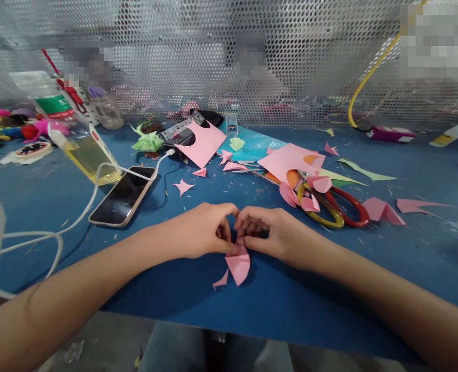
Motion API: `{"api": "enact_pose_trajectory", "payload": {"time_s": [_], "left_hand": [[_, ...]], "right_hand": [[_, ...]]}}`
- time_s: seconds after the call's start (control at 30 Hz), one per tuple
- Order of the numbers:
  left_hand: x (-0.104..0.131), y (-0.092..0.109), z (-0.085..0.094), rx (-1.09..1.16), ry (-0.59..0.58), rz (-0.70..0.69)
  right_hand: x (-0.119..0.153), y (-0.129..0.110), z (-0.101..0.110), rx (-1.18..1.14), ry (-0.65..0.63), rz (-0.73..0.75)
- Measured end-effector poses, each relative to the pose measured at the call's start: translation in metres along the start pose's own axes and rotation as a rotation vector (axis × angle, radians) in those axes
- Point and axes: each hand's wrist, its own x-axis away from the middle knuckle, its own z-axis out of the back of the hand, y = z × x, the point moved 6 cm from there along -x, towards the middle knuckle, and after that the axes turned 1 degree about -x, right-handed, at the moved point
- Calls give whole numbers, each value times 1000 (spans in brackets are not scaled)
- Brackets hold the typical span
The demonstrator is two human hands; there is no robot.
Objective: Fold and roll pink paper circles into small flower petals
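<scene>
At the lower middle of the frame, the left hand [203, 230] and right hand [270, 232] meet fingertip to fingertip, both curled and pinching the top of a pink paper piece [238, 264], likely to press a fold against the blue table [291, 305]. It hangs just below them. Farther back lie scissors [335, 206] and, left, a phone [123, 195].

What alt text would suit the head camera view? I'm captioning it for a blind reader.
Both hands, left hand and right hand, pinch a small pink paper piece on a blue table. Red and yellow scissors, pink paper scraps and a charging phone lie around them.
</scene>
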Motion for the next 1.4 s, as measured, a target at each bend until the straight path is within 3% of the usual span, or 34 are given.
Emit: {"api": "enact_pose_trajectory", "payload": {"time_s": [0.13, 0.27, 0.37, 0.6, 0.87, 0.97, 1.07, 1.13, 1.27, 1.4], "left_hand": [[8, 3, 6, -206, 58, -1], [19, 3, 0, -240, 5, 3], [19, 1, -3, -276, 49, 27], [17, 2, -5, -313, 139, 96], [21, 3, -13, -334, 137, 83], [21, 7, -15, -340, 109, 9], [22, 16, -18, -380, 21, -68], [22, 22, -20, -460, -42, -110], [22, 31, -21, -628, -46, -215], [18, 25, -21, -539, -10, -193]], "right_hand": [[1, -7, -1, 126, -20, 43], [3, -17, -3, 248, -68, 181], [5, -20, -4, 296, -114, 237], [5, -18, -3, 359, -138, 209], [6, -17, -4, 395, -176, 129], [2, -11, 6, 426, -89, 115], [-5, 6, 31, 512, 166, 20], [-7, 20, 43, 562, 254, -101], [-9, 32, 45, 581, 202, -196], [-8, 27, 37, 650, 189, -101]]}}
